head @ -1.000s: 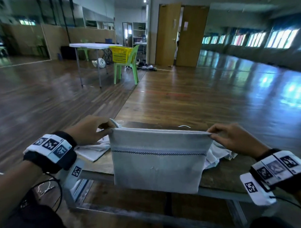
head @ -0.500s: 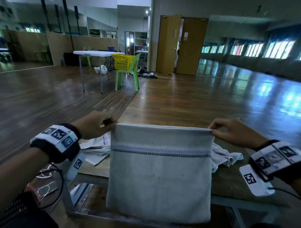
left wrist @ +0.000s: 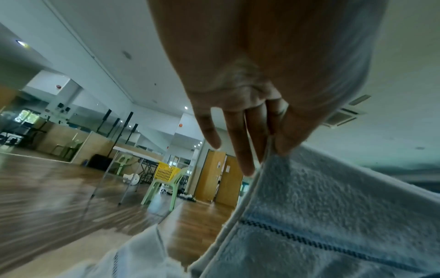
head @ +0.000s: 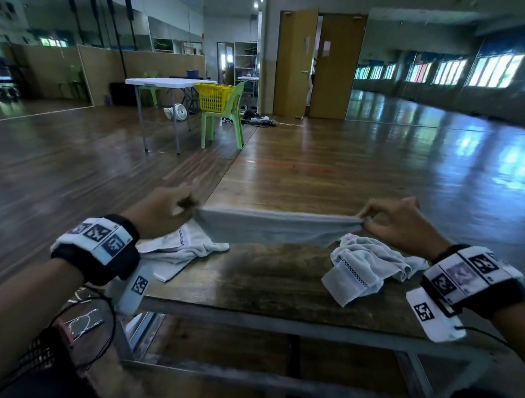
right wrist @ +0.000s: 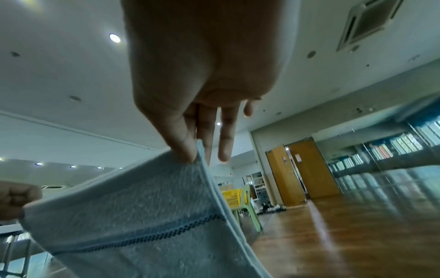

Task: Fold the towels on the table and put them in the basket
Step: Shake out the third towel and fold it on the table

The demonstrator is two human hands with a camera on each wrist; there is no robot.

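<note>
A pale grey towel [head: 274, 228] with a dark checked stripe is stretched in the air above the wooden table [head: 258, 282]. My left hand [head: 166, 209] pinches its left corner and my right hand [head: 396, 221] pinches its right corner. In the left wrist view the thumb and fingers [left wrist: 243, 150] clamp the towel [left wrist: 333, 216] edge. The right wrist view shows the thumb and fingers [right wrist: 188, 150] nipping the towel [right wrist: 142, 216] corner. Two crumpled towels lie on the table, one at the left [head: 179, 249] and one at the right [head: 365, 269]. The yellow basket [head: 214, 96] sits far off on a green chair [head: 223, 122].
A white folding table [head: 165, 83] stands behind the chair, with a small fan [head: 176, 112] on the floor beside it. Wooden doors [head: 319, 63] are at the back. Wide wooden floor lies between my table and the basket. Cables hang by my left forearm.
The towel hung down toward me from both hands; now it has swung up and away, lying nearly flat over the table. Both hands moved forward and slightly up, still pinching the corners.
</note>
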